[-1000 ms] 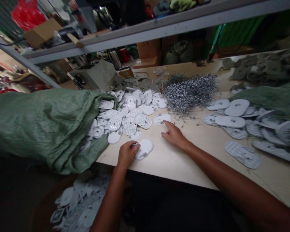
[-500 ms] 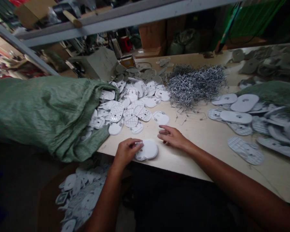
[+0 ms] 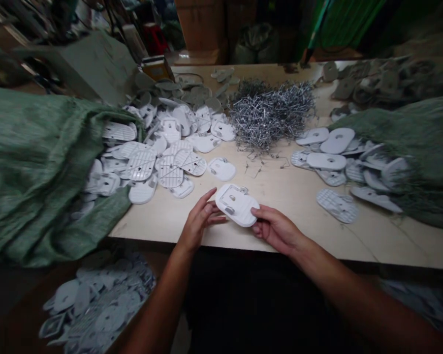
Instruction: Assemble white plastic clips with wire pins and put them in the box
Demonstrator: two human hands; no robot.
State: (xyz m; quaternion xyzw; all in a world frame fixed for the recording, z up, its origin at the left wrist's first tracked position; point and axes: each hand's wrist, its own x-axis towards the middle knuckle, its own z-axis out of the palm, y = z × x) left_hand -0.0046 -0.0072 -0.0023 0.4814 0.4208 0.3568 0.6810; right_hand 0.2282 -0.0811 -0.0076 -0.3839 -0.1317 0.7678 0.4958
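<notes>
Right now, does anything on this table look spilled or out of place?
A few bent wires lie loose in front of the wire heap, as if strayed from it. White pieces spread from the green sack's mouth on the left onto the table, looking spilled.

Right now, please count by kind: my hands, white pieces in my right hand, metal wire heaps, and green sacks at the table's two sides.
Hands: 2 (left hand, right hand)
Held white piece: 1
Metal wire heap: 1
Green sacks: 2 (left sack, right sack)
Total: 6
</notes>
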